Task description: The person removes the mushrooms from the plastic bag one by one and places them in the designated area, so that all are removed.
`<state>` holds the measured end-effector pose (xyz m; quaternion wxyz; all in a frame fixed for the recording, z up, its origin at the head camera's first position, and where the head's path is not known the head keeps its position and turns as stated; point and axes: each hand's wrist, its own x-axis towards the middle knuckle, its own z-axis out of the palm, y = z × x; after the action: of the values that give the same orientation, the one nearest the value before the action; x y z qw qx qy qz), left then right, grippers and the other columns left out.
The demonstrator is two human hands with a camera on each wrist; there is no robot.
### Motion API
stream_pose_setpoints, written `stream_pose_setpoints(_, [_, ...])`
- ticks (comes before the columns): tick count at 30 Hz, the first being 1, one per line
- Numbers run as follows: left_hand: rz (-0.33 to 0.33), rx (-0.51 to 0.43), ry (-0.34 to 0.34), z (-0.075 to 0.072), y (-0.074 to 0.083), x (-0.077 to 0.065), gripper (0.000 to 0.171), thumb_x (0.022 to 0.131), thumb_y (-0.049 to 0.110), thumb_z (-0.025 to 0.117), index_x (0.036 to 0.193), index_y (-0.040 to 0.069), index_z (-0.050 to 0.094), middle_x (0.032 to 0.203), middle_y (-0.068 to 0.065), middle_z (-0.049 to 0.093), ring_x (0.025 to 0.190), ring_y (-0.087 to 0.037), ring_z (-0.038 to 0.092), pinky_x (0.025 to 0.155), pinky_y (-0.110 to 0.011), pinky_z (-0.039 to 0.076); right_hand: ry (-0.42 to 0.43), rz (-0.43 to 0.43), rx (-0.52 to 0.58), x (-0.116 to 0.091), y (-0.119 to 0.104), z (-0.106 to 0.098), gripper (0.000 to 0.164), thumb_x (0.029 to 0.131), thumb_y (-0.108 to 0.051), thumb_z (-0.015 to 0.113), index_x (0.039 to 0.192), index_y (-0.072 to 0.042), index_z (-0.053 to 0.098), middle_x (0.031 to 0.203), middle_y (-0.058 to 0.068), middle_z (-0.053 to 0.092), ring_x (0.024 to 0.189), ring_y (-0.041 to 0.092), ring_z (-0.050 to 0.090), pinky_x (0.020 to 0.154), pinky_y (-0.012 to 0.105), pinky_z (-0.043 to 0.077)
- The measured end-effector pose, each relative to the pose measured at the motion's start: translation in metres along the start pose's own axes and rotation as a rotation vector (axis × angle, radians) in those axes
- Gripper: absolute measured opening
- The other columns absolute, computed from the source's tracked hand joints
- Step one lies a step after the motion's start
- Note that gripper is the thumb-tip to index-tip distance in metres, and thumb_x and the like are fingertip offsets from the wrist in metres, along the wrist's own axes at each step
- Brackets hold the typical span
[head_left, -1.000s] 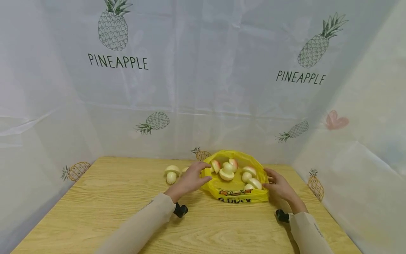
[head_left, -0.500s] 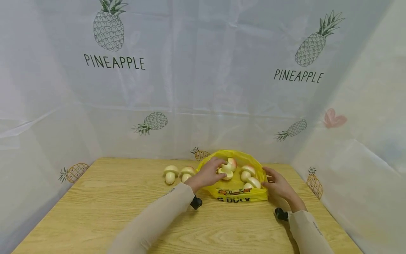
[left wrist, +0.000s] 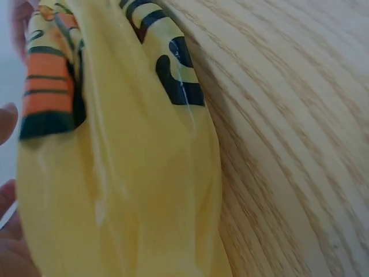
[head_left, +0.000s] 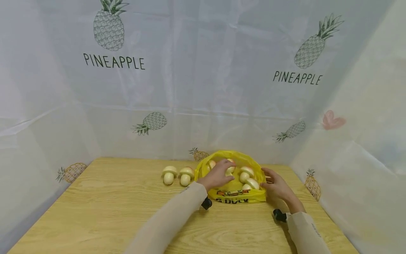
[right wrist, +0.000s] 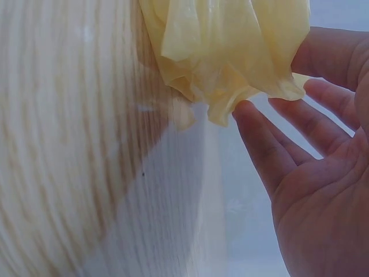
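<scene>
A yellow plastic bag (head_left: 233, 183) with dark lettering lies with its mouth open toward me, several pale mushrooms inside. My left hand (head_left: 217, 175) reaches over the rim, its fingers and thumb curved around a mushroom (head_left: 229, 172) that it mostly hides. Left of it in the bag a further mushroom (head_left: 210, 164) shows, and on the right side lies another mushroom (head_left: 246, 173). At the bag's right edge my right hand (head_left: 277, 184) holds the plastic. The right wrist view has this hand (right wrist: 323, 150) with thumb and fingers on either side of the crumpled rim (right wrist: 253, 69).
Two more mushrooms, one (head_left: 169, 175) beside the other mushroom (head_left: 185, 176), stand on the wooden table (head_left: 111, 204) left of the bag. A white curtain (head_left: 203, 88) printed with pineapples hangs behind the table and along its sides.
My left hand has moved from the bag's left rim rightward into its opening, over the middle mushroom. The right hand has stayed at the right edge.
</scene>
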<state>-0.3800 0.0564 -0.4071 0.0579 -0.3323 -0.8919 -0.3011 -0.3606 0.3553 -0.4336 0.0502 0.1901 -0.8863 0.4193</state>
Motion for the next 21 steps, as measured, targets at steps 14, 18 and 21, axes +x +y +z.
stream_pose_setpoints(14, [-0.031, 0.145, -0.003, 0.0066, -0.0018, 0.0041, 0.048, 0.093, 0.024, 0.064, 0.139, 0.02, 0.05, 0.144, -0.005, 0.04, 0.136, -0.026, 0.032, 0.105, -0.04, 0.036, -0.012, 0.005, 0.01, 0.002, -0.0047, 0.002, 0.07, 0.092, -0.007, 0.063, 0.149, 0.002, 0.024, 0.143, 0.033, 0.031, 0.121, 0.055, 0.041, 0.088, 0.054, 0.048])
stream_pose_setpoints(18, [-0.034, 0.115, 0.016, 0.0042, -0.0011, 0.0012, 0.045, 0.093, 0.02, 0.064, 0.136, 0.02, 0.053, 0.133, -0.003, 0.043, 0.128, -0.025, 0.038, 0.095, -0.036, 0.042, -0.013, 0.002, 0.009, 0.0021, -0.0045, 0.0015, 0.07, 0.091, -0.007, 0.063, 0.149, 0.002, 0.024, 0.142, 0.033, 0.032, 0.12, 0.055, 0.042, 0.088, 0.054, 0.048])
stream_pose_setpoints(21, [-0.024, 0.125, 0.021, 0.0027, -0.0007, -0.001, 0.041, 0.093, 0.018, 0.064, 0.133, 0.017, 0.055, 0.124, -0.001, 0.044, 0.118, -0.021, 0.042, 0.086, -0.031, 0.044, -0.01, 0.002, 0.008, 0.0014, -0.0031, 0.0018, 0.071, 0.091, -0.007, 0.064, 0.149, 0.002, 0.024, 0.14, 0.033, 0.034, 0.119, 0.055, 0.043, 0.087, 0.054, 0.048])
